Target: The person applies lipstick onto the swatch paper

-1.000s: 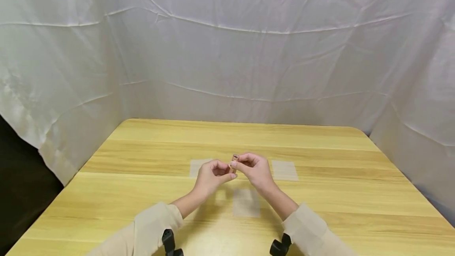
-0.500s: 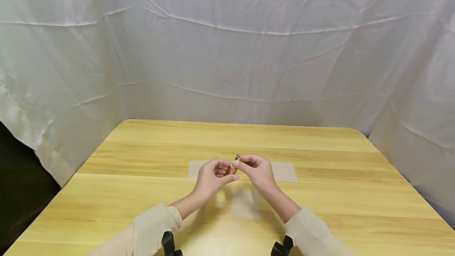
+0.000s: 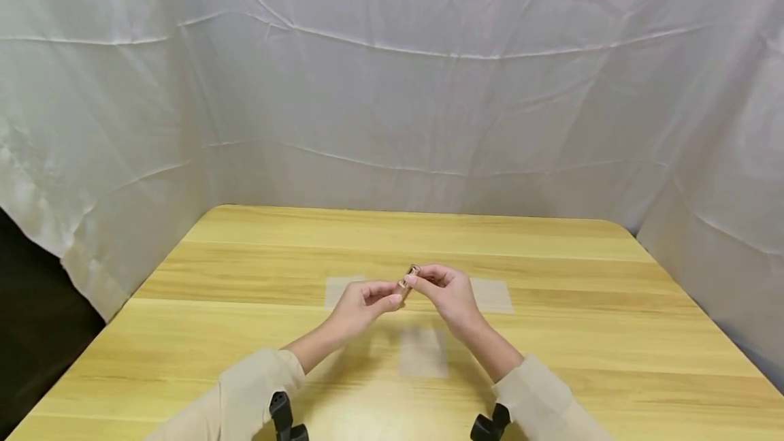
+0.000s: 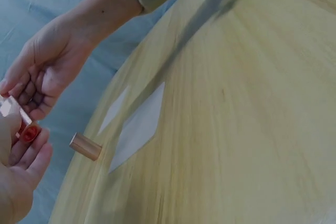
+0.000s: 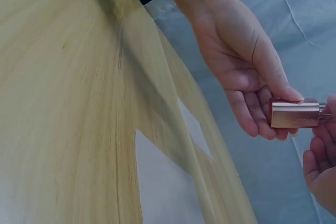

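Observation:
Both hands meet above the middle of the table around a small shiny rose-gold lipstick tube (image 3: 403,288). My left hand (image 3: 356,306) pinches its lower part between thumb and fingers, and my right hand (image 3: 450,297) pinches the upper end. The tube leans to the right in the head view. In the right wrist view the wide metal case (image 5: 294,115) shows faint lettering, and a narrower silvery neck runs into the right fingertips, which partly cover it. A rounded reddish end (image 4: 31,132) of the tube shows in the left wrist view.
A copper-coloured cylinder (image 4: 85,146) stands on the wooden table (image 3: 245,332), seen only in the left wrist view. Pale rectangles lie on the tabletop at left (image 3: 343,291), right (image 3: 492,295) and front (image 3: 422,354). Grey-white curtains (image 3: 429,87) enclose the back and sides.
The tube has tipped from nearly upright toward the right. My left fingers loosened half a second ago and now pinch the tube again; the right hand has kept its grip.

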The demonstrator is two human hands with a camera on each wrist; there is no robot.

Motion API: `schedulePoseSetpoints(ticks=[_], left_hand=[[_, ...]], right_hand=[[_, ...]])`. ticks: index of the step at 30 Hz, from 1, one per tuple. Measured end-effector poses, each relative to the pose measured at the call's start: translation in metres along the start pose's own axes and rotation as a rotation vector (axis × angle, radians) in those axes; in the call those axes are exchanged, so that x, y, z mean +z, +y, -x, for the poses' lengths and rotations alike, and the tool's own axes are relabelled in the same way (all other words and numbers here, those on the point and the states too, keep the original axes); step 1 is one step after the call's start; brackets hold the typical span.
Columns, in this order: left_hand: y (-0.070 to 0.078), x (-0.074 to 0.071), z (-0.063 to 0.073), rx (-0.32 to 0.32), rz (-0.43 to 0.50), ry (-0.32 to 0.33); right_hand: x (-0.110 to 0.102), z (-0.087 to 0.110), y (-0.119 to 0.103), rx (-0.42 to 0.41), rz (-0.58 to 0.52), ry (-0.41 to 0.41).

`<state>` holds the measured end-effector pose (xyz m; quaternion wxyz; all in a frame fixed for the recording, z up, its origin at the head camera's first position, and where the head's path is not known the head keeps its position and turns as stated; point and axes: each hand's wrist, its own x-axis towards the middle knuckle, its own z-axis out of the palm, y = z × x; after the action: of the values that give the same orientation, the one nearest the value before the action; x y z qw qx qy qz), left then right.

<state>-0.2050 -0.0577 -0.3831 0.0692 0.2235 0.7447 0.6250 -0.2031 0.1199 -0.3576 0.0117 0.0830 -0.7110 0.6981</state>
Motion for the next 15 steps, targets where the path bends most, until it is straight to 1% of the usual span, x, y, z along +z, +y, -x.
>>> schedulePoseSetpoints(ticks=[4,10,13,15], left_hand=[[0.003,0.003,0.001,-0.001,-0.039,0.079],[0.006,0.007,0.001,-0.019,-0.048,0.172],[0.007,0.010,0.000,-0.025,-0.056,0.230],[0.008,0.012,-0.001,-0.016,-0.070,0.272]], right_hand=[[0.002,-0.001,0.002,0.004,-0.024,0.028],[0.006,-0.002,0.004,0.018,-0.023,0.094],[0.008,-0.004,0.005,0.020,-0.018,0.129],[0.009,-0.005,0.006,0.022,-0.013,0.154]])
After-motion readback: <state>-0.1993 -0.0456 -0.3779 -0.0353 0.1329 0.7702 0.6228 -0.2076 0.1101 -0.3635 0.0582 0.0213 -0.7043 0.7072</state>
